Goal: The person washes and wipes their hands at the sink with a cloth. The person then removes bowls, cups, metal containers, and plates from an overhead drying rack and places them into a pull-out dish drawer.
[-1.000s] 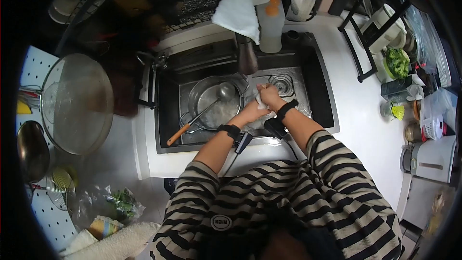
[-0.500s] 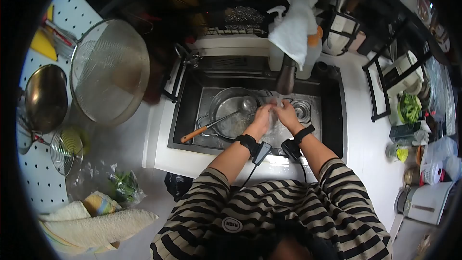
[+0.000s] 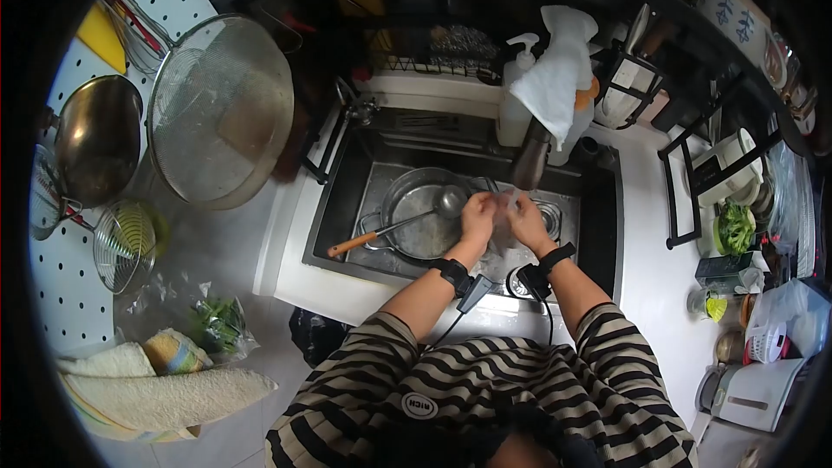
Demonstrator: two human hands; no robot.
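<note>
Below the dark faucet head (image 3: 531,163), my left hand (image 3: 477,218) and my right hand (image 3: 526,220) are held close together over the sink. Their fingers curl inward toward each other, slightly smeared by motion. Something pale and translucent (image 3: 503,234) shows between them, blending with the running water; I cannot tell what it is. Left of my hands, a metal pot (image 3: 400,201) rests in the sink (image 3: 334,243). A ladle (image 3: 399,225) leans across it, its bowl inside and its wooden handle out over the left rim.
A white cloth (image 3: 555,78) drapes over the faucet, beside a pump bottle (image 3: 516,95). A large mesh strainer (image 3: 221,113) hangs at the left near a metal pan (image 3: 100,134). Black racks (image 3: 680,191) stand on the right counter. Bagged greens (image 3: 217,325) and a towel (image 3: 165,399) lie lower left.
My hands have drawn slightly apart beneath the faucet. The whole view has shifted a little; the pot and ladle stay in place.
</note>
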